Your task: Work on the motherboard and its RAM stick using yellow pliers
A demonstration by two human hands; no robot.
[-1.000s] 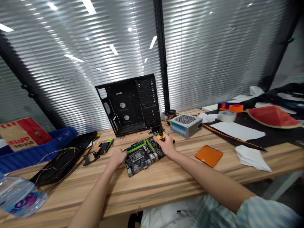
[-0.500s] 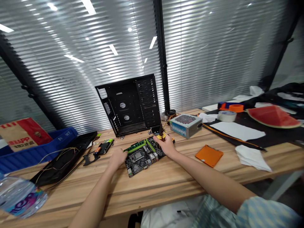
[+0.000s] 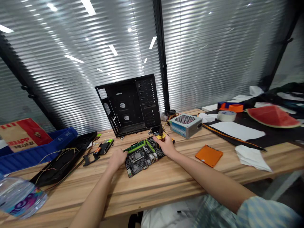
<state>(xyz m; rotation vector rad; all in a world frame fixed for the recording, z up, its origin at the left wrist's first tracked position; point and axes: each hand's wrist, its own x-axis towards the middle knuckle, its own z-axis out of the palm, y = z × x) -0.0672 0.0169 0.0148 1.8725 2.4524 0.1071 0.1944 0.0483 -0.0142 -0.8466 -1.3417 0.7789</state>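
A black motherboard (image 3: 141,160) with green slots lies flat on the wooden table in front of me. A stick of RAM (image 3: 135,147) sits along its far left side. My left hand (image 3: 118,158) is closed at the board's left edge, by the end of the RAM; its fingertips are partly hidden. At the board's right end, my right hand (image 3: 166,144) grips a yellow-and-black hand tool (image 3: 162,136), whose exact kind is unclear. An open black computer case (image 3: 129,104) stands just behind the board.
A power supply (image 3: 186,125) stands right of the case, an orange square panel (image 3: 209,155) nearer me. Leftward are a black bracket (image 3: 101,150), a long black panel with wires (image 3: 64,161), a blue bin (image 3: 59,139) and a water bottle (image 3: 22,198). Watermelon (image 3: 273,116) lies far right.
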